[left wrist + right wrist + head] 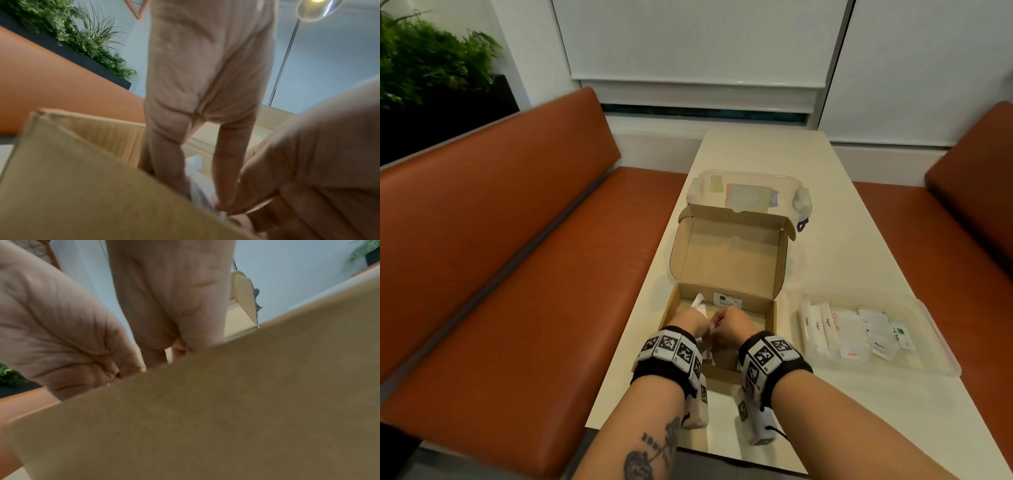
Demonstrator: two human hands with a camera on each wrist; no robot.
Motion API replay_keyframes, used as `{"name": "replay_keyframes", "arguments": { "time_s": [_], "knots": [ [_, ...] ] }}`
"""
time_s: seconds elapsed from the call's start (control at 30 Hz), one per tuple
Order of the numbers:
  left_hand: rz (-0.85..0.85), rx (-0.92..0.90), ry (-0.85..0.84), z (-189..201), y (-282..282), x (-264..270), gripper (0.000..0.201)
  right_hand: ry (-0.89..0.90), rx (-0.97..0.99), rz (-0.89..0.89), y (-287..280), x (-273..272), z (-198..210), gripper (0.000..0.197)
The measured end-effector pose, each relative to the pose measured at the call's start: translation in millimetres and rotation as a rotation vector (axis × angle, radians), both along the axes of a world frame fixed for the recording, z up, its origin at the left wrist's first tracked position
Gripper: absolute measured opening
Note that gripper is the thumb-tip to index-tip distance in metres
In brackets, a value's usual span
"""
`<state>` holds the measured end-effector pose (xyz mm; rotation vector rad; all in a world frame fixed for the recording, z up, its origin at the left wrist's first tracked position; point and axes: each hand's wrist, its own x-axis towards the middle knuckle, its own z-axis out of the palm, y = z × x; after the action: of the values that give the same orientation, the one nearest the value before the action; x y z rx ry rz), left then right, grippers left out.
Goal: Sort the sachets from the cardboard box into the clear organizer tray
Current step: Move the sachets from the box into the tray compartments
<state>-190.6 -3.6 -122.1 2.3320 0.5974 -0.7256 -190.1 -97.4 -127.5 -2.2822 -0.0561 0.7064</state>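
While both hands reach into the open cardboard box on the table, the left hand pinches white sachets in its grip; the right hand curls beside it, its hold unclear. More sorted sachets lie in the clear organizer tray just right of the box.

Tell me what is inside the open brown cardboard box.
Inside the open brown cardboard box: a white Stevia-labelled sachet by the far wall, and white sachets held by the left hand and right hand. The hands cover whatever lies beneath.
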Motion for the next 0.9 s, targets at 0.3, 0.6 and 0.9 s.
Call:
{"name": "replay_keyframes", "arguments": {
  "time_s": [0.3,0.6,0.9],
  "knots": [
    [0.117,-0.148,-0.018,-2,4,-6,0.038,-0.030,0.185,-0.096,-24,10,16,0.020],
    [0.294,-0.369,-0.086,4,-6,-10,0.034,-0.190,-0.654,0.542,-40,3,18,0.051],
    [0.384,-0.570,-0.055,26,-17,-16,0.029,-0.247,-0.678,0.588,-46,-4,0,0.030]
  ]
}}
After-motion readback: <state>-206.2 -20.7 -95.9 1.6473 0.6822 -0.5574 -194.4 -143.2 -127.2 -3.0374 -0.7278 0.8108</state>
